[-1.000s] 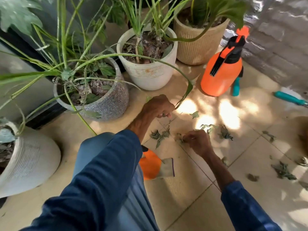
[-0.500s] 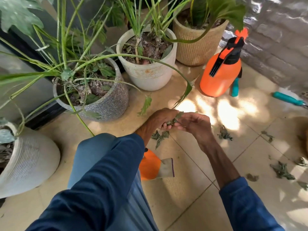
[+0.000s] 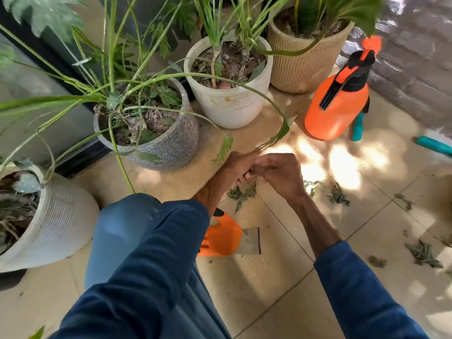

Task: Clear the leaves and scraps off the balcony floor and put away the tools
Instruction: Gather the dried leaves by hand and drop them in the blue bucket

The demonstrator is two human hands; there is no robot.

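Clerk: Entry one, the hands?
Checker: One left hand (image 3: 233, 171) and one right hand (image 3: 278, 176), held just above the balcony floor (image 3: 269, 285), fingertips meeting. Grip: both sets of fingers are curled inward. I cannot tell what they hold, because the fingers hide what lies between them.
Clerk: Entry two, the debris?
Checker: Dried, grey-green leaf scraps on the tiles. The near cluster (image 3: 242, 193) is directly below the hands, the middle cluster (image 3: 338, 196) is right of the right wrist, and the far cluster (image 3: 424, 253) is towards the right edge. Single bits are scattered around these.
Clerk: Entry three, the tools?
Checker: One orange spray bottle (image 3: 336, 106) with a black trigger, upright near the tan ribbed pot (image 3: 300, 69). One teal handle (image 3: 358, 127) just behind the bottle. A second teal handle (image 3: 434, 145) lying on the floor at the right edge. One orange glove (image 3: 225, 238) with a grey cuff, flat on the tile and partly under the left sleeve.
Clerk: Entry four, the planters?
Checker: One grey speckled pot (image 3: 171, 140), one white pot (image 3: 232, 108) and one white ribbed pot (image 3: 56, 223) at far left. All are planted.
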